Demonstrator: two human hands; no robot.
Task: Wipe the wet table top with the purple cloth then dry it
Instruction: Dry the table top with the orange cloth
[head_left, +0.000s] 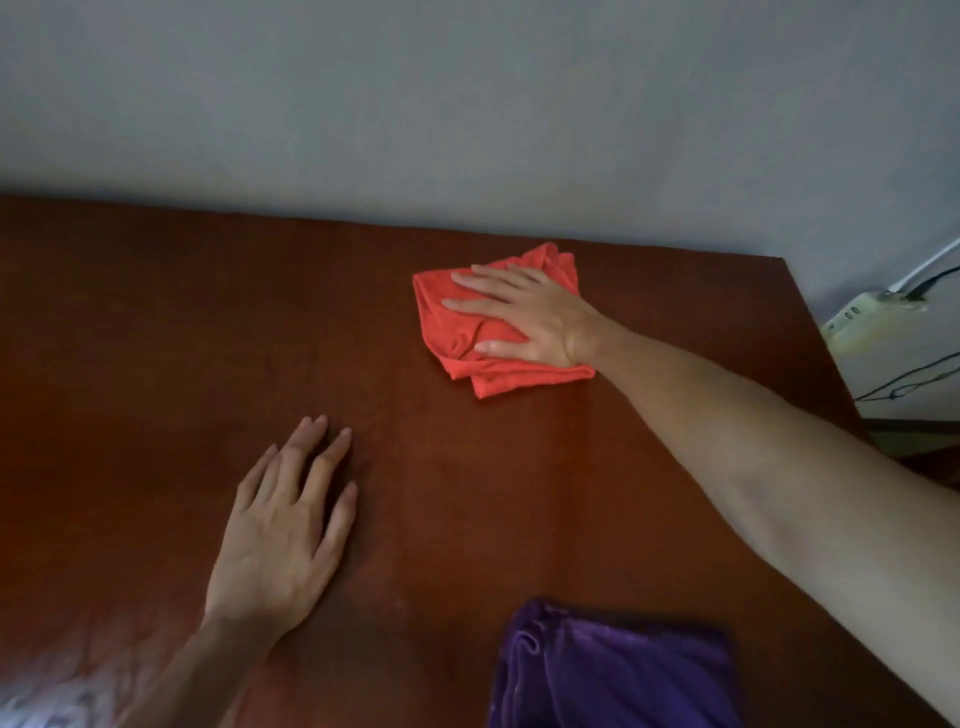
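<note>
A folded purple cloth (613, 675) lies on the brown table top (156, 322) at the near edge, right of centre; neither hand touches it. Farther back, a crumpled orange-red cloth (457, 332) sits on the table. My right hand (530, 317) presses flat on the orange-red cloth, fingers spread and pointing left, arm stretched across from the right. My left hand (285, 525) rests flat on the bare table at the near left, fingers apart, holding nothing. A pale sheen shows on the table at the bottom left corner.
A grey wall (467, 104) runs along the table's far edge. Past the right edge stands a cream power strip (872, 317) with white and black cables on a pale surface.
</note>
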